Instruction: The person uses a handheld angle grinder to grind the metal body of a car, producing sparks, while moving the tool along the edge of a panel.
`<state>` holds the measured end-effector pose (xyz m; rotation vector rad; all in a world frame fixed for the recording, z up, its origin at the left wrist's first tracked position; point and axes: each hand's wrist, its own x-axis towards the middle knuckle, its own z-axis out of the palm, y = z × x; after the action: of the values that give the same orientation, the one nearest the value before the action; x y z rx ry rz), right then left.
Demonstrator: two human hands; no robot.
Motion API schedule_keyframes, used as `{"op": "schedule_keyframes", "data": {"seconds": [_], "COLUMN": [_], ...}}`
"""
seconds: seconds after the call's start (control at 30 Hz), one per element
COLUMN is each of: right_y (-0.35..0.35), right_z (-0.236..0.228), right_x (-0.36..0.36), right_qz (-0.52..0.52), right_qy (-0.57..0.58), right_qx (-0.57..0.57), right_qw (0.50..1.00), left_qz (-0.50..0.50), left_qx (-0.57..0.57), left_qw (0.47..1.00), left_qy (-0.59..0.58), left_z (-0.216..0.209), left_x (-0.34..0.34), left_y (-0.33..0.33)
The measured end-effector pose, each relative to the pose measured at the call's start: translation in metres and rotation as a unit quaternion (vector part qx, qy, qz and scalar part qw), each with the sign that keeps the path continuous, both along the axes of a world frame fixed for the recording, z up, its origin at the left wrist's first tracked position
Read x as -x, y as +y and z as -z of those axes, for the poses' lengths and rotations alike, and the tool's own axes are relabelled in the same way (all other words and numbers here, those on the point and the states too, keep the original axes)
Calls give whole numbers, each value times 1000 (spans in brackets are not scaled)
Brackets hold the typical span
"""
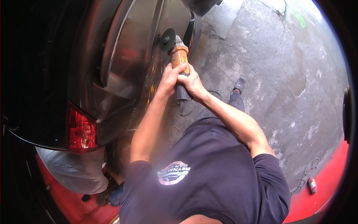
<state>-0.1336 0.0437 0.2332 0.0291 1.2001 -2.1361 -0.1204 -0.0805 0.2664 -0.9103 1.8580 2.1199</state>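
Both my hands are wrapped around an orange angle grinder [179, 56] with a dark rear grip. My left hand [169, 77] grips its body from the left side. Opposite it, my right hand [194, 81] closes around the same body, close against the left. A thin dark disc [169, 39] is mounted at the grinder's head, by the lower side of a dark car body [132, 44]. Orange sparks [152, 91] stream from near the disc back along the car. Whether the disc edge touches the metal I cannot tell.
A power cord [181, 108] trails from the grinder's rear to the floor. The car's red tail light [82, 128] is at left, above a clear plastic-wrapped bundle [76, 173]. Grey concrete [276, 63] spreads right; a small red bottle [312, 185] and loose cord [306, 173] lie behind.
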Motion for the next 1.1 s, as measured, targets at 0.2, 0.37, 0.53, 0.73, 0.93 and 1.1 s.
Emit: {"op": "schedule_keyframes", "data": {"seconds": [0.2,0.37,0.53,0.73,0.93,1.1], "right_y": [4,3,7,5,5,7], "right_z": [-5,0,-5,-1,6,6], "right_x": [4,6,9,10,14,16], "right_qz": [-4,-13,-31,-27,-39,-54], "right_qy": [-1,4,2,-18,-28,2], "right_qx": [-4,-2,-24,8,16,4], "right_qw": [1000,1000,999,999,999,999], "left_qz": [-12,2,-28,-17,-30,-35], "left_qx": [-8,-12,-4,-8,-14,-33], "left_qw": [1000,1000,1000,1000,999,999], "left_qy": [0,-1,-9,-1,-1,3], "left_z": [3,11,10,12,5,10], "left_x": [2,2,2,3,6,4], "left_y": [3,-3,2,2,10,6]}}
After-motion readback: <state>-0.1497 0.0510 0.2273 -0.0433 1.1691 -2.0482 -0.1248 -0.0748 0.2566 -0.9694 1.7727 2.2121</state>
